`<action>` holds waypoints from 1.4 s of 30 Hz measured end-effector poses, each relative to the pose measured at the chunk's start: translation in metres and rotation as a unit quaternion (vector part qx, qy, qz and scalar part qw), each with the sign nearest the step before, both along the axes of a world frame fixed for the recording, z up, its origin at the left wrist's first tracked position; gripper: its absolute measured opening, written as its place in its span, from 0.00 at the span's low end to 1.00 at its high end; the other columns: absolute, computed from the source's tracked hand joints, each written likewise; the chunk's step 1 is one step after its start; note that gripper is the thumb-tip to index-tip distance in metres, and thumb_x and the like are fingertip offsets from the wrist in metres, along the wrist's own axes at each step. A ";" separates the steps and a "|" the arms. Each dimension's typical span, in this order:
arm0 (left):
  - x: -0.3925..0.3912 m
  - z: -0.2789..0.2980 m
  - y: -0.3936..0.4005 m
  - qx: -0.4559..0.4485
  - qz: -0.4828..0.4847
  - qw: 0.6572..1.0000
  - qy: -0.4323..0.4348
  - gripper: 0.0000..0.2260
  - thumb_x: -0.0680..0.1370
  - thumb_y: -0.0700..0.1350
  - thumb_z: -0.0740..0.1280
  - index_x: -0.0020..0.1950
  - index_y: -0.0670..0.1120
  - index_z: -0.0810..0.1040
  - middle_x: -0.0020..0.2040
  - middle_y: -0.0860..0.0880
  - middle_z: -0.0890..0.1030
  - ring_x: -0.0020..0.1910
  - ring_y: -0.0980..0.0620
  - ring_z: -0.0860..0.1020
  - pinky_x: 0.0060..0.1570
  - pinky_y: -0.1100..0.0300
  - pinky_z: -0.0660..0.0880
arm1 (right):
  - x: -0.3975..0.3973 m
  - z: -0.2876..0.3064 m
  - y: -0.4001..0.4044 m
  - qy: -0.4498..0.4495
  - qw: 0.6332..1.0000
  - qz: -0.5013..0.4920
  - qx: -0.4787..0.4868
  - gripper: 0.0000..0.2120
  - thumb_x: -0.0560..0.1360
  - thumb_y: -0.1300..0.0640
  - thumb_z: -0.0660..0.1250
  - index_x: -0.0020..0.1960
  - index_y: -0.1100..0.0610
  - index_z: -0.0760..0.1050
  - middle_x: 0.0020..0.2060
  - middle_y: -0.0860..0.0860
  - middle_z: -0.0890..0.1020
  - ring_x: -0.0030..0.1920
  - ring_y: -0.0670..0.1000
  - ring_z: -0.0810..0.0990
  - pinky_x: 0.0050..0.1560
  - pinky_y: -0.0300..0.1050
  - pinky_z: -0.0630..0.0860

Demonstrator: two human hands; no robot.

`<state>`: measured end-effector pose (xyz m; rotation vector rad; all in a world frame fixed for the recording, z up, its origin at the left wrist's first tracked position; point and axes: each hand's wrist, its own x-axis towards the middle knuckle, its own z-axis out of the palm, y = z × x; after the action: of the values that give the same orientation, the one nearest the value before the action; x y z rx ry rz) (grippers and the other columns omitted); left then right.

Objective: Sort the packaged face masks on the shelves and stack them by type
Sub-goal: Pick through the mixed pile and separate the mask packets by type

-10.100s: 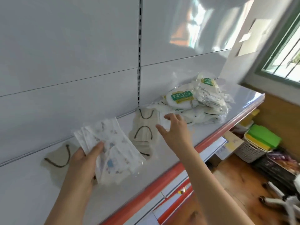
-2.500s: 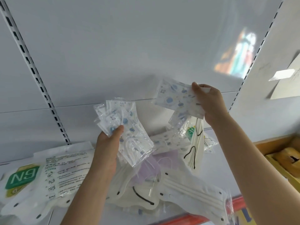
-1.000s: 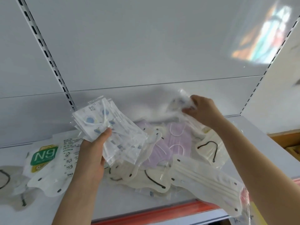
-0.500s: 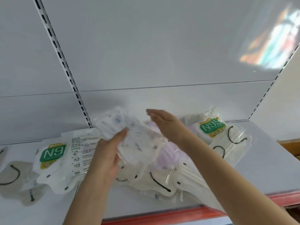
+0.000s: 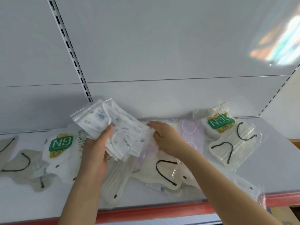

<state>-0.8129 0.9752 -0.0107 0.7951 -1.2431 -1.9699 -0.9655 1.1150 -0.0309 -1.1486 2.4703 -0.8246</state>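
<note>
beige mask [image 5: 6, 148] cut off left

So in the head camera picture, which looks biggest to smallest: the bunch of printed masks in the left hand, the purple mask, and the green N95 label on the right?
1. Bunch of printed masks, though it is held up nearer the camera.
2. Purple mask, partly covered.
3. Green N95 label, clearly smallest.
</note>
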 end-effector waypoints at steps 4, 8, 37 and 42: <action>0.002 -0.004 -0.001 -0.001 -0.003 1.000 0.006 0.15 0.79 0.41 0.71 0.64 0.54 0.80 0.57 0.54 0.86 0.55 0.55 0.84 0.52 0.54 0.79 | -0.038 -0.008 0.042 0.063 0.974 -0.049 0.213 0.33 0.75 0.32 0.62 0.76 0.42 0.62 0.76 0.44 0.64 0.76 0.55 0.61 0.72 0.64 0.59; 0.003 -0.001 -0.007 -0.006 0.006 1.000 0.019 0.15 0.79 0.41 0.70 0.65 0.53 0.80 0.58 0.54 0.86 0.56 0.56 0.84 0.51 0.57 0.82 | -0.070 -0.012 0.084 0.065 0.964 -0.124 0.225 0.36 0.67 0.32 0.71 0.70 0.43 0.69 0.70 0.47 0.71 0.69 0.57 0.70 0.67 0.57 0.68; -0.012 -0.008 0.017 0.014 -0.028 1.000 -0.002 0.09 0.79 0.39 0.70 0.53 0.53 0.83 0.49 0.55 0.88 0.48 0.57 0.86 0.38 0.61 0.82 | -0.092 0.001 0.017 -0.165 0.977 -0.083 0.102 0.28 0.60 0.44 0.83 0.51 0.61 0.80 0.47 0.54 0.84 0.49 0.55 0.83 0.50 0.49 0.80; -0.010 -0.001 0.013 0.016 -0.023 0.999 0.018 0.16 0.79 0.39 0.70 0.66 0.49 0.80 0.56 0.53 0.87 0.54 0.55 0.85 0.44 0.62 0.83 | -0.097 0.056 0.040 -0.109 0.986 -0.109 -0.055 0.11 0.68 0.59 0.79 0.46 0.62 0.81 0.38 0.56 0.84 0.35 0.49 0.80 0.37 0.44 0.80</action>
<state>-0.8229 0.9884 -0.0120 0.7498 -1.2217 -2.0368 -1.0629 1.1549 0.0252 -0.7791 2.4186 -1.0984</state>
